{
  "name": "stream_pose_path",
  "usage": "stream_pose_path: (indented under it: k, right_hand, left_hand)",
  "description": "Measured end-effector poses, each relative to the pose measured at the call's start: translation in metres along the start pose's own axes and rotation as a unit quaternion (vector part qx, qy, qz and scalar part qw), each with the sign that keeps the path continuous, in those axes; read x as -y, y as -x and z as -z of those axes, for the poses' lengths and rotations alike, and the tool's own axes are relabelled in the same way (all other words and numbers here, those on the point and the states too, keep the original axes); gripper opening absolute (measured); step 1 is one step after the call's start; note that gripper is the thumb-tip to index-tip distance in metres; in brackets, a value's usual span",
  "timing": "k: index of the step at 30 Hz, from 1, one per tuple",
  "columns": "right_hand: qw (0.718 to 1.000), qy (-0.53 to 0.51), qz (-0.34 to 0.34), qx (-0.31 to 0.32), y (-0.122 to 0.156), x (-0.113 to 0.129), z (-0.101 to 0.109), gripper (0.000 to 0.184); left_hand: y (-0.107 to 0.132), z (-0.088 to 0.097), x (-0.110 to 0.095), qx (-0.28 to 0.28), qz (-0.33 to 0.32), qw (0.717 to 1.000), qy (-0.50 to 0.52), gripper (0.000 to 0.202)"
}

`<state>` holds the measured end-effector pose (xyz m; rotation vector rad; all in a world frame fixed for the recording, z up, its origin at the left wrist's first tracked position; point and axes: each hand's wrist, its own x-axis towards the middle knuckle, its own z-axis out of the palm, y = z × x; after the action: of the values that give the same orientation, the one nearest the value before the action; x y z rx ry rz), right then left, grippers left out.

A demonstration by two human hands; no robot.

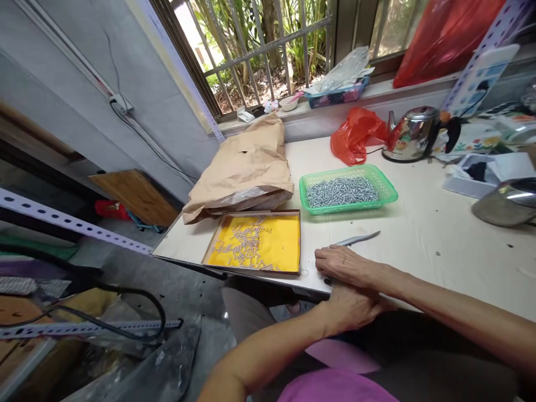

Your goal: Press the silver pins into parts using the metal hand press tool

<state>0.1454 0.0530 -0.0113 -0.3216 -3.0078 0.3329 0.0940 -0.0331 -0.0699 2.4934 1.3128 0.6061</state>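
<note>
My right hand (343, 263) rests at the front edge of the table, its fingers bent and pressed together. Whatever they hold is hidden; a small dark bit shows beneath them. My left hand (355, 306) lies just below at the edge, partly covered by the right, and its fingers are out of sight. Just beyond my right hand lies a slim grey pointed tool (359, 239). To the left sits a shallow box (288, 251) with a yellow bottom, small metal pins scattered in it. Farther back, a green plastic basket (389, 192) holds a heap of similar metal pieces.
A large brown paper bag (247, 162) lies behind the box. A red plastic bag (355, 137) and a steel kettle (412, 134) stand at the back of the table (419, 251). On the right are a white box (469, 178) and a shiny metal object (508, 204).
</note>
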Motion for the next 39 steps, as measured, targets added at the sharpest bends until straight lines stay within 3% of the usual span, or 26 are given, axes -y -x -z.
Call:
stream_pose_path:
  k: [2,4,6,8,10,12,15,18,22,26,34,39]
  right_hand:
    - [0.994,-0.057,-0.025,-0.089,-0.006,0.006,0.014,0.014]
    - [0.968,-0.105,-0.059,-0.219,-0.012,0.005,0.036,0.013]
    - [0.932,-0.108,-0.103,-0.329,-0.017,-0.01,0.062,0.014]
    - [0.906,-0.051,-0.169,-0.384,-0.018,-0.037,0.085,0.015]
    - [0.903,0.019,-0.23,-0.362,-0.016,-0.067,0.098,0.016]
    - [0.911,0.074,-0.28,-0.293,-0.01,-0.09,0.099,0.023]
    - [0.922,0.09,-0.3,-0.228,0.003,-0.092,0.079,0.037]
    - [0.942,0.027,-0.25,-0.224,0.022,-0.063,0.048,0.037]
    - [0.954,-0.057,-0.225,-0.187,0.057,-0.02,0.01,0.031]
    - [0.956,-0.088,-0.239,-0.147,0.086,0.002,-0.015,0.03]
    - [0.958,-0.041,-0.264,-0.102,0.099,0.01,-0.019,0.029]
    - [0.962,-0.005,-0.259,-0.091,0.108,0.005,-0.015,0.036]
  left_hand:
    - [0.001,0.0,0.0,-0.016,-0.008,1.0,-0.018,0.062]
    - [0.003,0.012,0.006,-0.031,-0.034,0.998,-0.038,0.054]
    - [0.009,0.038,0.021,-0.054,-0.037,0.996,-0.067,0.037]
    - [0.021,0.076,0.049,-0.098,0.057,0.988,-0.106,0.024]
    - [0.037,0.117,0.085,-0.128,0.207,0.958,-0.15,0.023]
    - [0.053,0.152,0.121,-0.132,0.338,0.908,-0.208,0.024]
    - [0.069,0.183,0.159,-0.112,0.426,0.864,-0.244,0.027]
    - [0.07,0.189,0.176,-0.057,0.4,0.878,-0.255,0.026]
    - [0.059,0.187,0.185,0.067,0.324,0.904,-0.272,0.026]
    - [0.052,0.189,0.194,0.124,0.334,0.894,-0.271,0.027]
    - [0.053,0.199,0.201,0.154,0.355,0.878,-0.284,0.027]
    - [0.052,0.209,0.197,0.136,0.329,0.89,-0.287,0.023]
